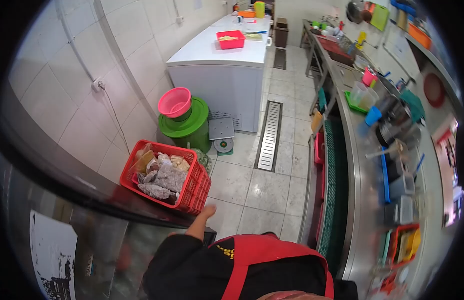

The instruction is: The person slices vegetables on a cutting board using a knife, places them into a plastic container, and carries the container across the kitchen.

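Observation:
My left hand (207,211) reaches out past the black sleeve (174,252), just in front of the near right corner of a red plastic crate (196,192). It is small and seen from behind, so its fingers cannot be made out, and no held object shows. Whether it touches the crate is unclear. Inside the crate lie several clear bags of greyish frozen-looking food (170,177) and some pale wrapped packs (179,162). My right hand is out of view. A red apron (277,250) covers my front.
Beyond the crate stand a green lidded bin (197,122) with a pink basin (175,102) on it, a dial scale (222,137) and a white chest freezer (217,75). A drain grate (270,136) runs along the floor. A steel counter (349,130) lines the right; a dark-framed door (82,185) is close left.

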